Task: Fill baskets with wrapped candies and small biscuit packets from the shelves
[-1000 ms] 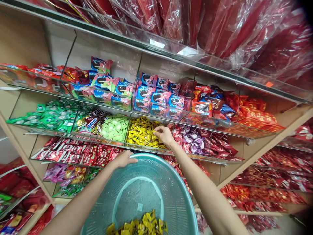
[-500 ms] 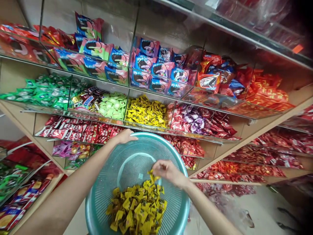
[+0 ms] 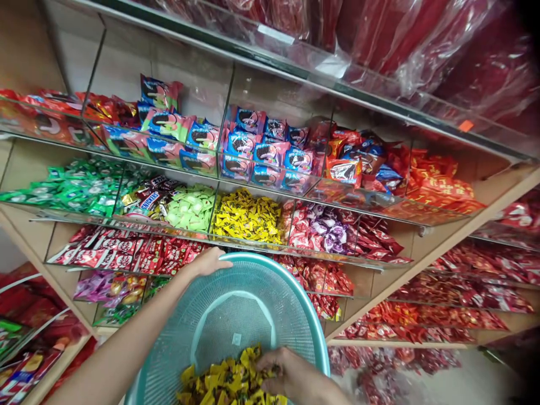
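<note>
A teal mesh basket (image 3: 295,287) is tilted at the bottom centre, with a heap of yellow-wrapped candies (image 3: 228,379) in its lower part. My left hand (image 3: 210,261) grips the basket's upper left rim. Inside the basket, my right hand (image 3: 284,371) reaches into the right side of the heap, fingers curled and touching the candies; what it holds, if anything, is hard to make out. More yellow candies (image 3: 247,216) fill a shelf compartment just above the basket.
Clear-fronted shelves hold green packets (image 3: 80,188), blue and pink packets (image 3: 248,146), red and purple candies (image 3: 327,228) and red packets (image 3: 442,183). Plastic-wrapped red goods (image 3: 379,34) lie on top. A second shelf unit stands at right, and another display at lower left.
My right hand has moved down into the candy heap. The shelves and basket appear lower in view, with more of the top shelf showing. My left hand stays on the rim.
</note>
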Demonstrator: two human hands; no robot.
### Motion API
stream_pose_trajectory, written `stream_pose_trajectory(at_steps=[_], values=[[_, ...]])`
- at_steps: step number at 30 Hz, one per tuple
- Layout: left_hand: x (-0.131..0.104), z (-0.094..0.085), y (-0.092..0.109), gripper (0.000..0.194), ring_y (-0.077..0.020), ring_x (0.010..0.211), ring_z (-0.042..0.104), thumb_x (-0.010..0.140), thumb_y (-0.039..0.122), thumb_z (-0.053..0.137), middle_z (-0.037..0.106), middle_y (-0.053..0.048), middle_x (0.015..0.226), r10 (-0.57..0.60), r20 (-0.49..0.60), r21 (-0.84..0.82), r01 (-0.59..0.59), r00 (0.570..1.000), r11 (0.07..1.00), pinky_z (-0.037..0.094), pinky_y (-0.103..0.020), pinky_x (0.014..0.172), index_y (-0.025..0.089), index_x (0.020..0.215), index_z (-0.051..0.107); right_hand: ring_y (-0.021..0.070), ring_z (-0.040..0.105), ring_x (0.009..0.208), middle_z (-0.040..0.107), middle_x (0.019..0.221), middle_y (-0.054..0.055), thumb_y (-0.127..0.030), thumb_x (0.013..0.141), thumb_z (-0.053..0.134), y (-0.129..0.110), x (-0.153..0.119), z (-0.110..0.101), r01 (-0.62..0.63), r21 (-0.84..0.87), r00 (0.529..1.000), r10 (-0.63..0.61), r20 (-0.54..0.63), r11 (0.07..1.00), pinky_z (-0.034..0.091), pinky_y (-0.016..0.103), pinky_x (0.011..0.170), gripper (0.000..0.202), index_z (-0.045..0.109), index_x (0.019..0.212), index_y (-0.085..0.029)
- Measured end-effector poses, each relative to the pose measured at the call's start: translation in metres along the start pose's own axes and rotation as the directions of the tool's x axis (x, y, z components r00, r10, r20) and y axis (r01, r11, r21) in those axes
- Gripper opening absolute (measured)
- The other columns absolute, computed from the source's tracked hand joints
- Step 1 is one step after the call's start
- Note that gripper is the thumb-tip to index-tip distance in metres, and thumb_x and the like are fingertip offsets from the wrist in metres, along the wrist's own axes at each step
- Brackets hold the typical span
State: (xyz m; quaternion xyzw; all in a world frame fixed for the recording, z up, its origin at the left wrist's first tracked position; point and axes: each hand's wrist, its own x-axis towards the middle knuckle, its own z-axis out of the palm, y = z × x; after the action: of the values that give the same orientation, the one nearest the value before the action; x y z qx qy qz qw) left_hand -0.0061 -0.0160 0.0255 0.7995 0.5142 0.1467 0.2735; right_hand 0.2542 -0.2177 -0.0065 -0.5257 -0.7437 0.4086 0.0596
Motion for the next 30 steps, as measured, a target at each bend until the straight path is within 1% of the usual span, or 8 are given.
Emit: stream_pose_trajectory(at_steps=[5,9,11,14,18,21,24,30], values=[[-0.002,-0.001,0.001,0.046,-0.0150,0.059,0.050,0.065,0.062,0.050,0.055,0.002,0.058,-0.013,0.002,-0.029,0.013,1.000,1.000,0.029,-0.020,0.049,0.017,0.063,0.057,0.0164,0.058,0.077,0.066,0.088,0.001,-0.038,0.075,0.059,-0.034,0.011,-0.043,0.124,-0.049,0.987,-0.128,-0.094,0.991,0.043,0.026,0.068,0.026,0.065,0.097,-0.026],[-0.003,0.000,0.000,0.046,-0.0153,0.059,0.051,0.065,0.063,0.050,0.056,0.002,0.058,-0.007,-0.005,-0.027,0.007,1.000,1.000,0.029,-0.021,0.050,0.017,0.063,0.057,0.0157,0.059,0.080,0.066,0.088,0.003,-0.035,0.080,0.053,-0.077,0.037,-0.103,0.287,-0.146,0.912,-0.316,-0.261,0.947,0.043,0.026,0.071,0.024,0.063,0.097,-0.020],[-0.003,0.000,0.000,0.046,-0.0159,0.061,0.052,0.066,0.063,0.050,0.058,0.002,0.061,-0.006,-0.003,-0.043,0.005,1.000,0.999,0.029,-0.021,0.051,0.017,0.065,0.058,0.0157,0.059,0.081,0.066,0.088,0.004,-0.032,0.082,0.052,-0.096,0.057,-0.133,0.282,-0.251,0.857,-0.360,-0.367,0.926,0.043,0.027,0.073,0.022,0.062,0.095,-0.018],[-0.005,-0.001,0.001,0.046,-0.0173,0.064,0.054,0.067,0.062,0.049,0.062,0.001,0.066,-0.012,0.008,-0.065,0.012,1.000,0.998,0.030,-0.021,0.052,0.018,0.069,0.059,0.0172,0.058,0.087,0.064,0.094,0.007,-0.028,0.083,0.050,-0.114,0.090,-0.167,0.119,-0.437,0.796,-0.349,-0.494,0.891,0.042,0.028,0.077,0.023,0.058,0.100,-0.016],[-0.007,-0.001,0.001,0.045,-0.0183,0.066,0.055,0.067,0.062,0.049,0.063,0.000,0.068,-0.017,0.007,-0.067,0.018,1.000,0.998,0.031,-0.022,0.053,0.018,0.070,0.059,0.0265,0.049,0.108,0.054,0.115,0.016,-0.038,0.076,0.059,-0.124,0.130,-0.188,-0.199,-0.589,0.852,-0.159,-0.498,0.783,0.040,0.036,0.085,0.043,0.053,0.111,-0.016],[-0.006,0.000,-0.003,0.045,-0.0185,0.066,0.056,0.067,0.062,0.049,0.062,0.000,0.067,-0.014,-0.009,-0.058,0.014,1.000,0.998,0.031,-0.021,0.052,0.018,0.070,0.059,0.0307,0.046,0.113,0.050,0.122,0.018,-0.044,0.063,0.070,-0.127,0.151,-0.194,-0.304,-0.603,0.912,0.042,-0.408,0.738,0.041,0.038,0.085,0.065,0.050,0.118,-0.016],[-0.003,0.002,-0.007,0.045,-0.0187,0.068,0.056,0.068,0.062,0.049,0.063,0.000,0.069,-0.012,-0.031,-0.045,0.010,0.999,0.999,0.032,-0.021,0.053,0.018,0.072,0.060,0.0283,0.051,0.108,0.056,0.116,0.014,-0.041,0.058,0.074,-0.124,0.163,-0.198,-0.288,-0.608,0.933,0.074,-0.352,0.740,0.042,0.035,0.084,0.060,0.057,0.110,-0.018],[0.001,0.004,-0.012,0.049,-0.0189,0.069,0.054,0.067,0.065,0.047,0.061,0.001,0.069,-0.025,-0.032,-0.047,0.023,0.999,0.999,0.031,-0.022,0.054,0.019,0.073,0.060,0.0216,0.054,0.103,0.059,0.111,0.008,-0.029,0.064,0.070,-0.111,0.168,-0.200,-0.174,-0.608,0.923,-0.087,-0.375,0.775,0.041,0.027,0.081,0.041,0.061,0.104,-0.023]])
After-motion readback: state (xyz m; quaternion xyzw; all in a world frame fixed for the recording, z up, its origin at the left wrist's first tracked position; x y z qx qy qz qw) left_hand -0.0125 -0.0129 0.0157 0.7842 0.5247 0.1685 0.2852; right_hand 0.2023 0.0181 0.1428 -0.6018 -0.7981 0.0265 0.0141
